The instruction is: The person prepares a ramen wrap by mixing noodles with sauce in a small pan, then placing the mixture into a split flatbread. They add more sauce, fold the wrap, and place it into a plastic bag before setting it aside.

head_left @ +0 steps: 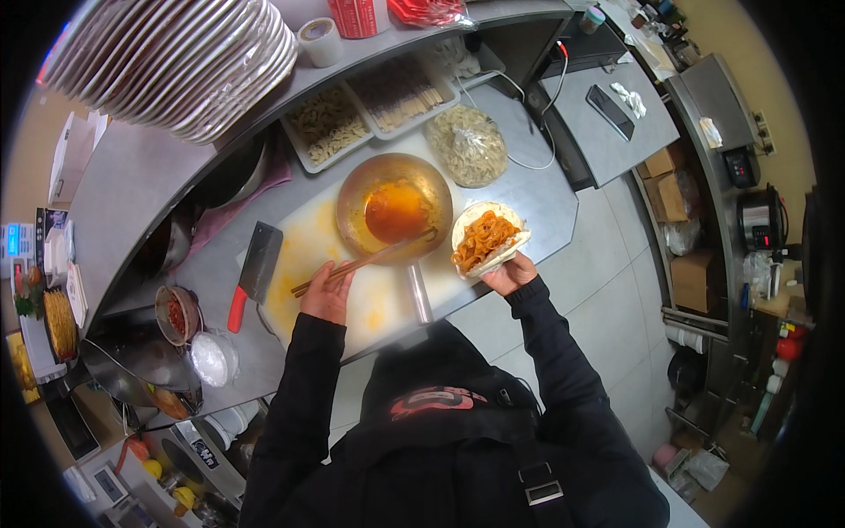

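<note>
Between the fingers of my left hand [326, 299] is a pair of wooden chopsticks [365, 260], their tips over the right side of a metal pan [352, 231]. Reddish-orange sauce [400, 211] lies in the pan, and its handle [418, 295] points toward me. My right hand [512, 275] grips a round flatbread [509, 255] from below, to the right of the pan. Saucy orange-red strips of food [486, 238] fill the split or folded bread; I cannot tell which. The pan stands on a stained white cutting board [374, 312].
A cleaver [261, 264] with a red handle lies left of the board. Behind the pan are two white trays [321, 158] of food and a knotted plastic bag [466, 145]. A bowl of red chilli [180, 315] stands at left. Foil-lined stacked plates [189, 66] rise on the shelf.
</note>
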The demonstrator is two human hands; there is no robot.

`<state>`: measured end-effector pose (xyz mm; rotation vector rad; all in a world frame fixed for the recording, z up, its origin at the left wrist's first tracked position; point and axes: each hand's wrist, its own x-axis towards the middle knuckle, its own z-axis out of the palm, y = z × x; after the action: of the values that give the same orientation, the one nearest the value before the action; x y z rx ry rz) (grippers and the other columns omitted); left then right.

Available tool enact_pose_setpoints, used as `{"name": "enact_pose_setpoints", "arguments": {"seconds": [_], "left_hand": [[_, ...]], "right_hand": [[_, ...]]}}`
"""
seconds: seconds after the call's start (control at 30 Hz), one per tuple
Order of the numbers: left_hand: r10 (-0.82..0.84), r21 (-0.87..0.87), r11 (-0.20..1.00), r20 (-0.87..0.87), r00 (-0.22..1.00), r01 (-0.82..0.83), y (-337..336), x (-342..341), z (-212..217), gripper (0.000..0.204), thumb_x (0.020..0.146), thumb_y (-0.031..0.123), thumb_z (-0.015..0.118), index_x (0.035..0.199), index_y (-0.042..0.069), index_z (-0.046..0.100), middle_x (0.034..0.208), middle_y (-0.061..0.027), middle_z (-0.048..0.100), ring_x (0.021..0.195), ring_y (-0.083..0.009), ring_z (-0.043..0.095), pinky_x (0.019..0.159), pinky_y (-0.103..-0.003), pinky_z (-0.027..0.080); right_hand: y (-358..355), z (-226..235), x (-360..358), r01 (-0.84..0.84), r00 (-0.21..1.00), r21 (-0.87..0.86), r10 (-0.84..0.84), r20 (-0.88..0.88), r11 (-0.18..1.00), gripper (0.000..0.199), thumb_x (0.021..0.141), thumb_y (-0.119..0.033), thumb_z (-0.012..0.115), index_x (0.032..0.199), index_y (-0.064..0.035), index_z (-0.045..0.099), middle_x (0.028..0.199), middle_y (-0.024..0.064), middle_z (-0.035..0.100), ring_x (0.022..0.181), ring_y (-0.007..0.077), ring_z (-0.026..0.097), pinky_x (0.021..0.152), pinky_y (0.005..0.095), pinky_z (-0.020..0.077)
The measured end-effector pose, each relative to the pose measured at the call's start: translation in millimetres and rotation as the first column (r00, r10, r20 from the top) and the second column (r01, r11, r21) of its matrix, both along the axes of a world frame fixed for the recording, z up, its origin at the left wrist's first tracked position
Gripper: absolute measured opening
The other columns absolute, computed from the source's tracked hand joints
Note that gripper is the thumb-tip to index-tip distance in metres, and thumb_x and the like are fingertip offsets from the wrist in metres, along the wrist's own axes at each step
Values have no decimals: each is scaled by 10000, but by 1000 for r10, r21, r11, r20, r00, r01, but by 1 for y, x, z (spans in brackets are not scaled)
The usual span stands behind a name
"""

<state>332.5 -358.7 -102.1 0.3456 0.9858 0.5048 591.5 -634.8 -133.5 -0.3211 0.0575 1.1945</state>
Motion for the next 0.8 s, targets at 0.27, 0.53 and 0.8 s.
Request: {"name": "enact_pose_setpoints", "arguments": {"seconds": [0.27, 0.53, 0.8], "left_hand": [[-97, 187, 978, 22, 995, 91, -9, 6, 10, 332, 1029, 165, 529, 1307, -17, 516, 1237, -198, 627, 1196, -274, 617, 1003, -371, 536], [-161, 331, 930, -28, 987, 161, -31, 13, 26, 295, 1027, 158, 545, 1266, -15, 552, 1227, -208, 640, 1171, -273, 635, 971, -375, 557], [-137, 476, 865, -86, 987, 161, -39, 7, 31, 274, 1040, 149, 528, 1235, -40, 567, 1181, -216, 659, 1097, -280, 665, 927, -360, 577]], "right_hand": [[-2, -1, 1, -13, 1000, 14, 13, -1, 1000, 813, 881, -249, 735, 1552, -121, 294, 1563, 135, 378, 1435, 354, 370, 1182, 566, 296], [-12, -4, 3, 16, 1000, -61, -15, 15, 998, 844, 851, -271, 764, 1547, -127, 310, 1560, 136, 387, 1429, 365, 376, 1163, 577, 320], [-11, 0, 2, 15, 1000, -72, -14, 16, 997, 839, 852, -275, 765, 1547, -138, 315, 1560, 133, 388, 1429, 365, 377, 1163, 581, 319]]}}
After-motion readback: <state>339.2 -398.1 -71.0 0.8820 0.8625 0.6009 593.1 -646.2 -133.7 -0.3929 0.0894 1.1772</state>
